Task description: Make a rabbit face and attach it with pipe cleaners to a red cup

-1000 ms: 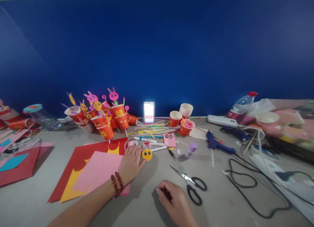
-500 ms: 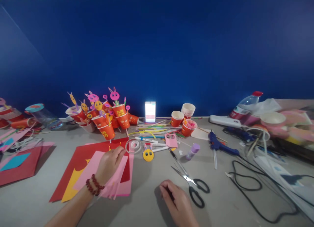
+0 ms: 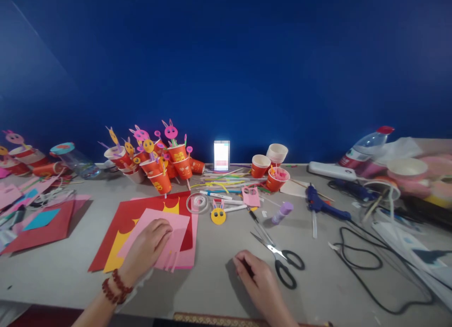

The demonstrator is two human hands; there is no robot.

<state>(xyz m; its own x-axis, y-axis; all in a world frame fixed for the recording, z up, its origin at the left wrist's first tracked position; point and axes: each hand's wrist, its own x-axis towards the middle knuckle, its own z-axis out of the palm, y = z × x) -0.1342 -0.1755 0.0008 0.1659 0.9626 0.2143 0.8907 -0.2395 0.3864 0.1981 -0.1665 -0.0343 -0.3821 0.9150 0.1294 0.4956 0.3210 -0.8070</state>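
Observation:
My left hand (image 3: pixel 150 240), with a red bead bracelet (image 3: pixel 117 287) at the wrist, is over a pink sheet (image 3: pixel 178 222) that lies on red and yellow sheets. Its fingers are bent together, and whatever they may hold is hidden. Loosely curled on the grey table, my right hand (image 3: pixel 257 274) shows nothing in its fingers. Black-handled scissors (image 3: pixel 277 253) lie partly open just to its right. A yellow bunny face (image 3: pixel 218 216) with pink ears rests ahead, between the hands, near a roll of clear tape (image 3: pixel 197 203).
Red paper cups (image 3: pixel 160 182) with bunny sticks stand at the back left. Pens, pipe cleaners (image 3: pixel 222 185) and more cups lie along the wall. A purple glue stick (image 3: pixel 282 213), a blue glue gun (image 3: pixel 325 205) and a black cable (image 3: pixel 363 270) are on the right.
My left hand has drawn back toward me, away from the tape roll and over the pink sheet. My right hand stays beside the scissors. The view has shifted slightly.

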